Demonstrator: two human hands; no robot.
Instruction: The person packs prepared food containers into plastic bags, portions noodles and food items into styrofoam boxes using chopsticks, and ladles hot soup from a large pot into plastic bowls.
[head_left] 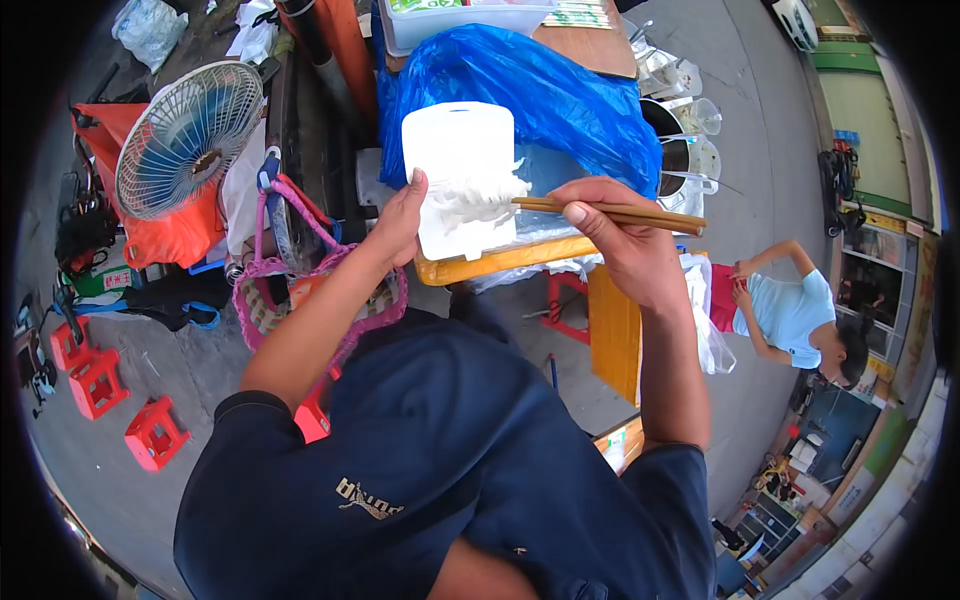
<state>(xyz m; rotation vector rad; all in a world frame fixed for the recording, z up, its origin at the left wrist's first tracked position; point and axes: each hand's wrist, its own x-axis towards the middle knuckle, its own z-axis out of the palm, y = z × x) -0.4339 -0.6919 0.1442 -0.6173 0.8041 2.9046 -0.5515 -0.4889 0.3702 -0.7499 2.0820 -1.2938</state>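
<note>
Foam takeaway box (450, 145), seemingly part-filled, unclosed: left hand (398, 222), fingers pinching its edge; right hand (628, 245), fingers pinching chopsticks (665, 218); white noodles (478, 202) over it.

The brown chopsticks (645, 214) are showing smooth wood; the white box (458, 140) is presenting smooth, matt, foam-like plastic. The blue bag (520, 85) is gleaming as glossy, crinkled plastic. The dark shirt (430, 430) is displaying creased, matt cloth.

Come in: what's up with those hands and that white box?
Left hand gripping white box. Right hand holding chopsticks, tips at white strands. Nothing visibly blocking.
</note>
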